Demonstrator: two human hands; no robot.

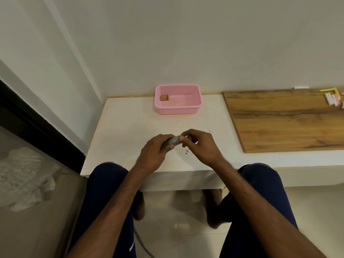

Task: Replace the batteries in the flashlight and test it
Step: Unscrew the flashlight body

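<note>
Left hand [155, 152] wraps the flashlight [172, 142] barrel steady over the counter [119, 131]; right hand [198, 144] pinches its end, apparently twisting. Batteries [164, 97] wait in basket [177, 108].

Home room corner, plain painted walls, low white ledge [119, 127], tiled floor [182, 216], wood-grain board [279, 123]

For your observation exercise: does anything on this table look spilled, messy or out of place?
Yes. Small dark specks lie scattered on the white table just below the right hand, like debris. The batteries sit tidily in the pink basket.
</note>
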